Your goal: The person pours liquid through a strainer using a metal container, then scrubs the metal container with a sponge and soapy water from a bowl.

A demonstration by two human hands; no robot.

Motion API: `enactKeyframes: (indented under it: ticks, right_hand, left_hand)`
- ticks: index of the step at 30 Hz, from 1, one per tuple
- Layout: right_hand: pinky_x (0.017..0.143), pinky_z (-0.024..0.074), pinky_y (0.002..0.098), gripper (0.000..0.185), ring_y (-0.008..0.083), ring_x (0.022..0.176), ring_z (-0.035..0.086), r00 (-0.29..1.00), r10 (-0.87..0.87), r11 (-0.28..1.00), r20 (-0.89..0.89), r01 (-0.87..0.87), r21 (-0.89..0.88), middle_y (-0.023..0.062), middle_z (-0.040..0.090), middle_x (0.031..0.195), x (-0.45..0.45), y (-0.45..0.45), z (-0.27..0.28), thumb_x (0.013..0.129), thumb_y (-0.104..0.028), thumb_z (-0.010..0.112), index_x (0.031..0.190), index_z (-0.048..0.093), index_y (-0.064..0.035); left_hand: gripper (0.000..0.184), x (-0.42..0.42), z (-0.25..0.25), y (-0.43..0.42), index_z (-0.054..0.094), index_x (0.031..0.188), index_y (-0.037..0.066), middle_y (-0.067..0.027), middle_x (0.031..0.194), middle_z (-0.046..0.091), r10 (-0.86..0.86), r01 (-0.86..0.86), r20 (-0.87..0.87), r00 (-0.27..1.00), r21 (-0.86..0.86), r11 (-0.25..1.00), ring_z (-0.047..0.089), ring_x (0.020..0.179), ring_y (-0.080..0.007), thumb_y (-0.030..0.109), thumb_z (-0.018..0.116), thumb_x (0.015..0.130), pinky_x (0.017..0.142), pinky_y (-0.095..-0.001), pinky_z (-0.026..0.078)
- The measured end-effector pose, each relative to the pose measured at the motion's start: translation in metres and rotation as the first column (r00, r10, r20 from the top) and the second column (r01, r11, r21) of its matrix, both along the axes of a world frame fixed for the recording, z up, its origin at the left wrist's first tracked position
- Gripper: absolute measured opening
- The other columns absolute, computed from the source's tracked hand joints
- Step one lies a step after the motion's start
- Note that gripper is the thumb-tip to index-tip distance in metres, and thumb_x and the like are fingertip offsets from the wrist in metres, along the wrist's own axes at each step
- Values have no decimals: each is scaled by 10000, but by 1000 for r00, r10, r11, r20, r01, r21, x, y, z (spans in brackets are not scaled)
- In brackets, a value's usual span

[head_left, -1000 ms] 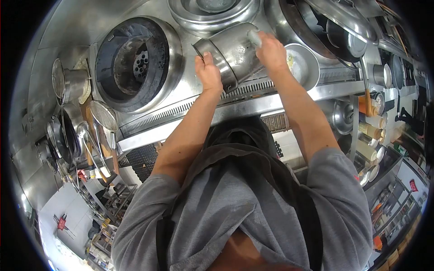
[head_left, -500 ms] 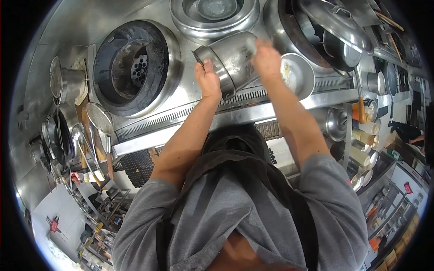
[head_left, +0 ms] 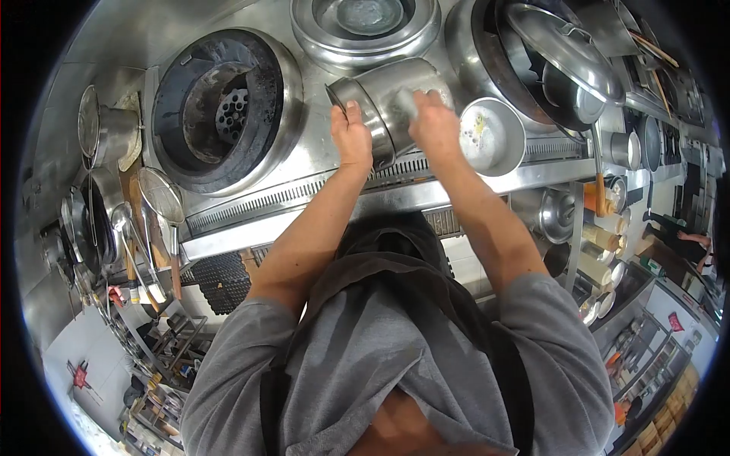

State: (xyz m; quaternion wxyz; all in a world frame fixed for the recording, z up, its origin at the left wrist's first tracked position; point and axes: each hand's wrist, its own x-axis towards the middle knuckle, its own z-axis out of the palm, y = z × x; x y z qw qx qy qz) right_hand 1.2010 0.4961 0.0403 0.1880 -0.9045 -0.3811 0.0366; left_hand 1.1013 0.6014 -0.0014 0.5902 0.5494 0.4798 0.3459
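A large stainless steel pot (head_left: 388, 106) lies tilted on its side on the steel stove top, its rim toward the left. My left hand (head_left: 352, 135) is closed on the rim, fingers over the edge. In my right hand (head_left: 436, 128) is a greyish scouring pad or cloth (head_left: 405, 104), pressed against the pot's outer wall; its exact kind is blurred. Just right of that hand stands a round pale metal bowl (head_left: 508, 146) with yellow bits inside.
A black wok burner (head_left: 171, 114) is at the left. Behind the pot stands a wide steel vessel (head_left: 304, 34). At the right, a metal lid (head_left: 555, 45) leans over a wok burner. Strainers (head_left: 161, 196) and ladles hang at the left. A grated gutter (head_left: 258, 209) runs along the front edge.
My right hand has moved left along the pot's wall, from near its base toward the middle. My left hand keeps its hold on the rim.
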Motion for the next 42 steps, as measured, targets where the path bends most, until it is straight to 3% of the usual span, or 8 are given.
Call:
enactKeyframes:
  ticks: [12, 17, 21, 24, 26, 30, 37, 42]
  right_hand:
    - [669, 558, 459, 242, 381, 760, 671, 988, 150, 987, 47, -147, -62, 185, 602, 924, -1, -3, 10, 728, -85, 638, 965, 589, -80]
    - [708, 546, 474, 345, 377, 803, 672, 995, 3, 995, 99, -12, 96, 188, 666, 906, 47, -11, -1, 732, -95, 639, 1077, 624, -102]
    - [753, 539, 466, 329, 379, 832, 668, 995, -80, 988, 66, 88, -127, 184, 655, 974, 45, 5, 5, 741, -111, 641, 1069, 622, -90]
    - [770, 538, 454, 348, 378, 849, 664, 998, 35, 999, 49, -34, -14, 183, 646, 1010, 20, 12, 1, 739, -132, 663, 1082, 617, -99]
    - [796, 532, 449, 390, 376, 894, 655, 989, 134, 991, -55, -134, 10, 177, 644, 1029, 22, 10, 6, 728, -148, 688, 1107, 609, -101]
    - [841, 521, 454, 309, 351, 961, 644, 990, -129, 983, -54, 120, -140, 162, 673, 1004, 81, 7, 5, 745, -153, 672, 1044, 638, -87]
    - [852, 525, 442, 327, 355, 936, 653, 992, 99, 993, -75, -94, 69, 165, 682, 984, 8, 27, 7, 747, -164, 667, 1070, 653, -118]
    - [843, 511, 457, 395, 362, 971, 635, 998, -67, 985, -3, 65, -161, 163, 670, 1041, 80, 9, 7, 746, -157, 687, 1131, 615, -105]
  left_hand:
    - [269, -1, 0, 0, 456, 824, -5, -72, 740, 478, -3, 3, 3, 1000, 19, 1000, 405, 708, -178, 211, 512, 975, 674, -340, 386]
    - [264, -1, -5, 4, 470, 846, -11, -105, 769, 534, -48, 49, -48, 998, 24, 999, 449, 738, -190, 215, 511, 975, 696, -347, 403]
    - [227, -1, 1, -1, 457, 830, 56, 9, 791, 433, -36, 37, 37, 999, -32, 999, 376, 750, -112, 214, 523, 980, 689, -278, 347]
    - [240, -3, -1, -5, 452, 826, 47, -5, 797, 443, -39, 41, 35, 999, -51, 998, 386, 762, -123, 218, 523, 979, 704, -289, 361]
    - [257, -3, 0, -8, 462, 864, -14, -124, 739, 550, -21, 21, -3, 1000, 117, 993, 483, 693, -222, 214, 502, 976, 681, -367, 425]
    - [258, -7, 1, -15, 455, 865, -15, -150, 742, 563, -31, 44, -101, 994, 130, 991, 500, 685, -242, 213, 497, 978, 675, -379, 432]
    - [261, -15, -4, -25, 432, 867, -20, -203, 779, 582, -79, 83, -33, 996, 146, 986, 529, 682, -292, 207, 483, 985, 656, -386, 435]
    - [264, -15, -17, -27, 419, 862, -16, -220, 732, 573, -93, 109, -77, 993, 231, 967, 525, 645, -336, 208, 479, 989, 631, -412, 429]
